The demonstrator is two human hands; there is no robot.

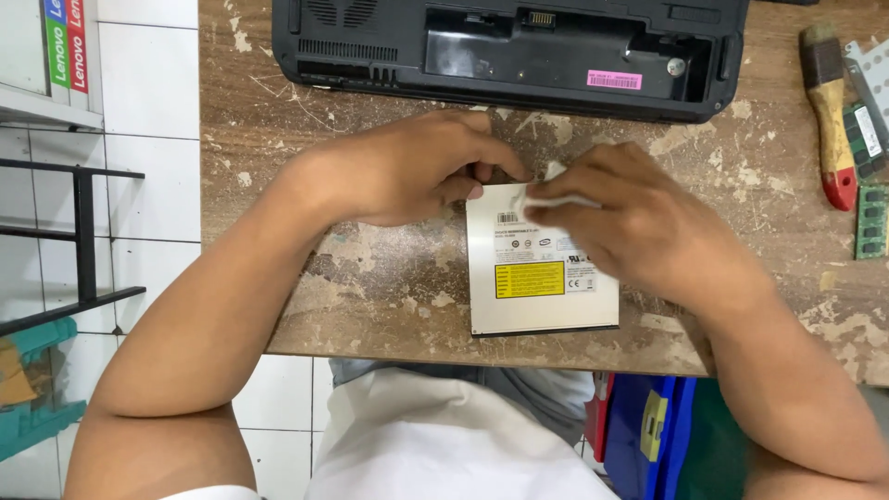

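Pinching at the top edge of a slim optical drive

Lying flat near the front edge of the worn wooden table (pixel 370 278), the silver optical drive (pixel 542 278) has its label side up, with a yellow sticker (pixel 529 279) in the middle of its face; both hands meet at its far edge. The left hand (pixel 407 167) curls in from the left, fingers bent close together, thumb and fingertips narrowed onto the drive's upper left corner; whether they truly clamp it or only press on it cannot be told. The right hand (pixel 639 227) lies over the drive's upper right part, fingers nearly closed around a small white piece (pixel 554 194), cloth or paper, that it holds against the drive's top surface; the palm hides that corner of the drive.

Just beyond the hands rests a black laptop (pixel 509 51), turned underside up, with an open bay along its near side; well to the right lie a screwdriver with a red and yellow handle (pixel 831 120) and green memory modules (pixel 870 218).
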